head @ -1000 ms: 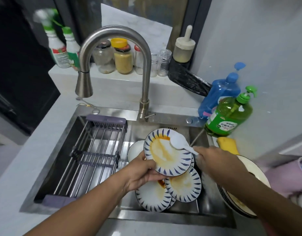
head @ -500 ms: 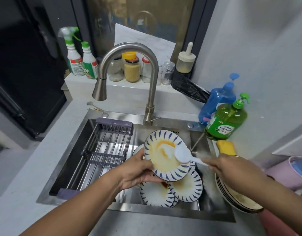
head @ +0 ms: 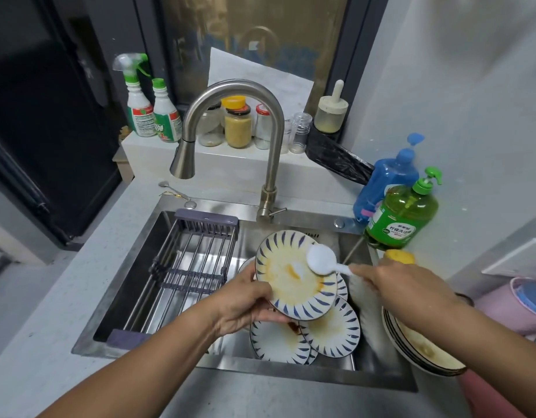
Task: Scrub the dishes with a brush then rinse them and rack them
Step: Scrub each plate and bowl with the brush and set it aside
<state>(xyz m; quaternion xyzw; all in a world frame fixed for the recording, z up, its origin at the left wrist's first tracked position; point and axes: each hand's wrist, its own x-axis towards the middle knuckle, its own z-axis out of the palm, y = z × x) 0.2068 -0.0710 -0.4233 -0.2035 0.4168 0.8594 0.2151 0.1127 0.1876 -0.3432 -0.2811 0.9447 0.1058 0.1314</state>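
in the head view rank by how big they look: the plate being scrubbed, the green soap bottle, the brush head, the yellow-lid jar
1. plate being scrubbed
2. green soap bottle
3. yellow-lid jar, though it stands farther back
4. brush head

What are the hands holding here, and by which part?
Left hand grips the stained plate at its lower-left rim; right hand holds the white brush by its handle.

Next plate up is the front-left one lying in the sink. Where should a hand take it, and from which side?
Probably by its near-left rim, coming from the front-left. That plate lies flat on the sink floor, and another plate overlaps its right edge while the held plate covers its far side, so only the near-left rim is free.
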